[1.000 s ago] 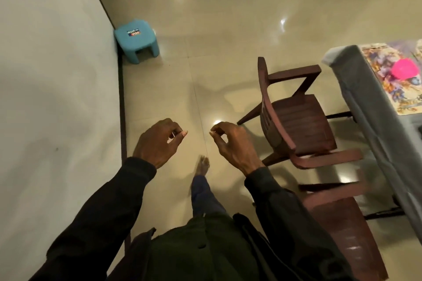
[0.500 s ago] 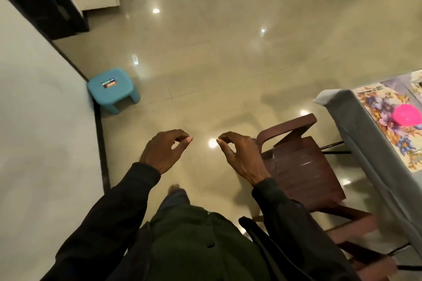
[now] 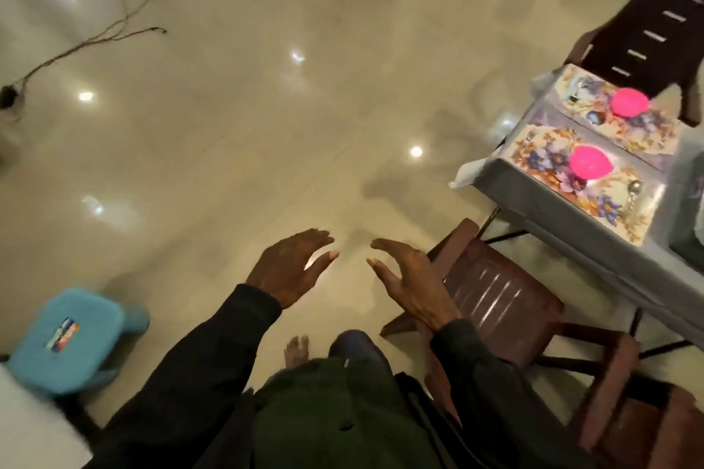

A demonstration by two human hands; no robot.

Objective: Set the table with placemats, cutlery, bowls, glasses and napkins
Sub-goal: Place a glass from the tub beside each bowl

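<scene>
Both hands hover empty over the floor in front of me, fingers spread: my left hand [image 3: 290, 270] and my right hand [image 3: 409, 280], palms facing each other. At the right stands the table [image 3: 564, 219] under a grey cloth. On it lie two floral placemats, the nearer [image 3: 609, 207] and the farther [image 3: 647, 133]. A pink bowl [image 3: 589, 162] sits on the nearer mat and a second pink bowl [image 3: 629, 101] on the farther. A metal spoon [image 3: 633, 192] lies on the nearer mat beside its bowl. The table is well to the right of my hands.
A brown plastic chair [image 3: 499, 301] stands just right of my right hand, against the table. A dark chair [image 3: 651, 34] is beyond the table. A blue stool [image 3: 76, 335] sits at lower left. A cable [image 3: 95, 34] trails on the glossy floor at upper left.
The view has swung right, showing more of the table and a second mat with bowl. Both hands have uncurled from loose pinches to spread fingers. The blue stool slid to the lower left.
</scene>
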